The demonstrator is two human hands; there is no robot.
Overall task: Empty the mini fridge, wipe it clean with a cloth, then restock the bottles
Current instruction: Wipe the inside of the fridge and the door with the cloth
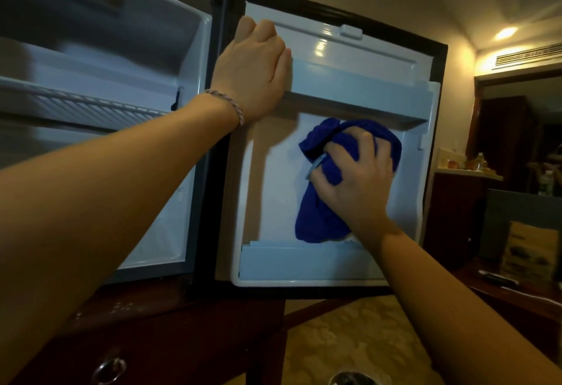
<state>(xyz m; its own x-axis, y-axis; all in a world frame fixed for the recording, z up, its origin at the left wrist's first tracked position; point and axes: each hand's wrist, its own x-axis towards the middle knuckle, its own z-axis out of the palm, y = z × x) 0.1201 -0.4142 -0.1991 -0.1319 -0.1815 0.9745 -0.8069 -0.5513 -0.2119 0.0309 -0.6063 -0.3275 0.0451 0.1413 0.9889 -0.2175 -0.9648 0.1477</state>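
Wipe stage judged in progress; the mini fridge is seen empty, no bottles inside, door swung open to 3 o'clock of the cavity.

The blue cloth is bunched and pressed flat against the inner door panel, between the upper door shelf and the lower door shelf. It is held by the right hand: grip spread over the wad, fingers curled into the fabric at its upper part. Cloth's long axis runs roughly 12 to 6 o'clock; most of the loose fabric hangs toward 7 o'clock of the hand, almost touching the lower shelf.

The door is steadied by the left hand, fingers curled over the left end of the upper shelf, at 11 o'clock of the cloth. A braided bracelet is worn on that wrist.

Unwiped panel appears to lie at 9 o'clock of the cloth, so a sweep that way is likely next. Right hand is the nearer one; left stays needed as brace, otherwise the door may swing under pressure.

Some bottles are faintly seen on a far desk at 3 o'clock; too blurred to tell if these are the restock items.
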